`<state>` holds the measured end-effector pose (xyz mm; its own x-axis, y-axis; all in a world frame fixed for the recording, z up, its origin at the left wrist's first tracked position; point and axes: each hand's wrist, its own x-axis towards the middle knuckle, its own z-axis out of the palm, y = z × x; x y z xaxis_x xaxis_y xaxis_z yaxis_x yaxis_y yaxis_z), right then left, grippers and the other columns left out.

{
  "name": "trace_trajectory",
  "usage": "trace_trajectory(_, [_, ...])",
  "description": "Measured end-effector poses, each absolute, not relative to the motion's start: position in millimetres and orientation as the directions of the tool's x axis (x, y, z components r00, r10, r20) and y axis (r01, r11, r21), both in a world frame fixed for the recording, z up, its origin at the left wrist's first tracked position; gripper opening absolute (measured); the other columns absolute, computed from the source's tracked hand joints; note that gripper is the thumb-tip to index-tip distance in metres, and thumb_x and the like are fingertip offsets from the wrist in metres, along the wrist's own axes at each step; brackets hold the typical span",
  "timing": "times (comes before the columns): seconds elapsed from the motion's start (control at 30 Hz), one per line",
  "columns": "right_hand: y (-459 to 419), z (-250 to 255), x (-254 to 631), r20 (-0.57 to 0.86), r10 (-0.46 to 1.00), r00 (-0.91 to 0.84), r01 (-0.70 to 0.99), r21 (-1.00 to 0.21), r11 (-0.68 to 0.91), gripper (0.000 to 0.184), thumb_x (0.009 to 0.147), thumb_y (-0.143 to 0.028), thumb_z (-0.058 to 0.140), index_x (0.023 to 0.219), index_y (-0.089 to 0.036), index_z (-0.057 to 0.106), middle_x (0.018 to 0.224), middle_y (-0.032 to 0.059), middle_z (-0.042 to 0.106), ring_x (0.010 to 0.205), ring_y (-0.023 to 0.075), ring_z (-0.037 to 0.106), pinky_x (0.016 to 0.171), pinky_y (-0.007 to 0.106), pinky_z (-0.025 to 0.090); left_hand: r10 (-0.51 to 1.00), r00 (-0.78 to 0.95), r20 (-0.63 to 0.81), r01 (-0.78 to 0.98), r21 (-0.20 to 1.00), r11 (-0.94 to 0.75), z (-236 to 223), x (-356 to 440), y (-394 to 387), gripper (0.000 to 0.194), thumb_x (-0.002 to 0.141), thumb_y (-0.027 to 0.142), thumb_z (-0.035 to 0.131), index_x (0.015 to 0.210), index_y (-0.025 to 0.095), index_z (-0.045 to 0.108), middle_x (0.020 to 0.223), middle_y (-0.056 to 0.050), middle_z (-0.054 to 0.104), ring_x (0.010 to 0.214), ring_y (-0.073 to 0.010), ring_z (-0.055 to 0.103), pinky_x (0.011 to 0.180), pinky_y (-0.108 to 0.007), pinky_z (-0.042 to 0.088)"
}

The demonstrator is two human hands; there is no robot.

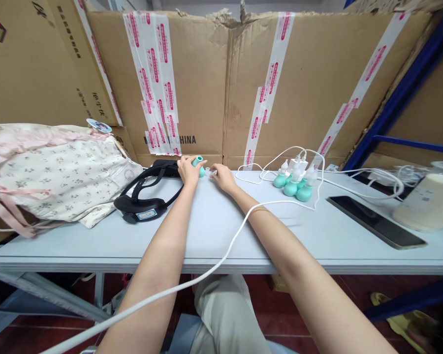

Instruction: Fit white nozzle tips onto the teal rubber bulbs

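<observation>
My left hand is closed around a teal rubber bulb near the back of the table, its open neck showing above my fingers. Just to the right, my right hand pinches a small clear plastic tip. The tip and the bulb are very close together; whether they touch is too small to tell. Several teal bulb nasal aspirators with clear tips stand upright in a cluster farther right.
A black head strap device and a floral cloth bag lie left of my hands. A white cable crosses over my arms. A phone and a cream container are at the right. Cardboard stands behind the table.
</observation>
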<state>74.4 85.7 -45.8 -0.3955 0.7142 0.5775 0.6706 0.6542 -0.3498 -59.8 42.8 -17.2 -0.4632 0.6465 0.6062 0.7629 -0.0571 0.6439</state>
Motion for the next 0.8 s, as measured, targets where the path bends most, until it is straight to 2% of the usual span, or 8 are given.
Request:
trace_trajectory(0.1, [87, -40, 64, 0.56, 0.698, -0.446, 0.691, -0.28, 0.666, 0.026, 0.079, -0.012, 0.056, 0.103, -0.021, 0.062, 0.107, 0.0039, 0.066, 0.096, 0.0169, 0.058, 0.082, 0.028, 0.043, 0.712, -0.386, 0.587, 0.791, 0.608, -0.072, -22, -62, 45, 0.033, 0.08, 0.044, 0.06, 0.105, 0.024, 0.068, 0.107, -0.005, 0.063, 0.103, -0.0203, 0.052, 0.088, -0.028, 0.042])
trace_trajectory(0.27, [89, -34, 51, 0.498, 0.742, -0.449, 0.789, -0.169, 0.591, 0.023, 0.081, -0.016, 0.054, 0.101, -0.02, 0.064, 0.11, 0.006, 0.065, 0.101, 0.0207, 0.057, 0.082, 0.03, 0.042, 0.773, -0.353, 0.528, 0.849, 0.527, 0.029, -29, -62, 47, 0.034, 0.086, 0.042, 0.052, 0.108, 0.021, 0.067, 0.109, -0.009, 0.064, 0.105, -0.0218, 0.056, 0.087, -0.028, 0.043])
trace_trajectory(0.47, [83, -39, 47, 0.516, 0.745, -0.422, 0.8, -0.175, 0.574, 0.038, 0.081, -0.013, 0.05, 0.117, -0.022, 0.054, 0.119, 0.0063, 0.062, 0.109, 0.0237, 0.052, 0.089, 0.039, 0.033, 0.816, -0.367, 0.447, 0.864, 0.489, 0.12, -28, -58, 49, 0.03, 0.084, 0.037, 0.056, 0.105, 0.019, 0.067, 0.106, -0.011, 0.066, 0.102, -0.0227, 0.059, 0.082, -0.028, 0.046])
trace_trajectory(0.8, [82, -45, 47, 0.574, 0.745, -0.339, 0.855, -0.143, 0.499, 0.026, 0.086, -0.02, 0.051, 0.11, -0.024, 0.059, 0.119, 0.0096, 0.056, 0.108, 0.0259, 0.045, 0.087, 0.041, 0.027, 0.84, -0.371, 0.395, 0.869, 0.466, 0.165, -25, -58, 46, 0.031, 0.083, 0.034, 0.058, 0.106, 0.014, 0.064, 0.112, -0.013, 0.062, 0.11, -0.0236, 0.054, 0.088, -0.028, 0.044])
